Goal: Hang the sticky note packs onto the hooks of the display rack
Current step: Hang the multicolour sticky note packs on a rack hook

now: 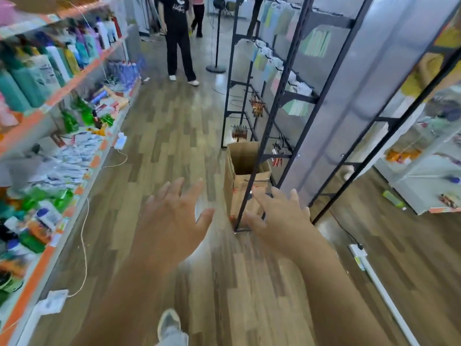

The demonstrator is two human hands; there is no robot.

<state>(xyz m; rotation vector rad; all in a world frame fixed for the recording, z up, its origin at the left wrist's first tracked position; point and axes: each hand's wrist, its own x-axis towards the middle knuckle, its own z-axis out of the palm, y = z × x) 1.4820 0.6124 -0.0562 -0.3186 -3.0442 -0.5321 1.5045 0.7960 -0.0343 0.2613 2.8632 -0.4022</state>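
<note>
Both hands are empty and spread flat, fingers apart and palms down: the left hand point(172, 216) over bare floor point(174, 136), the right hand point(279, 216) with its fingertips just short of the foot of the rack point(285, 71). No pack is held, so this reads as the fetching step, a reach toward stock rather than a hanging. Just beyond the right fingertips, behind the rack's near post, stands an open box point(245, 156); what it holds cannot be seen from here, though it is the likely supply. The only packs point(260, 61) in view hang well above and beyond both hands, on the upper hooks point(277, 69). The next move probably calls for reaching round the post and down into the box, closing the fingers on one pack, then lifting it to a free hook and threading its hang-hole over the tip.
</note>
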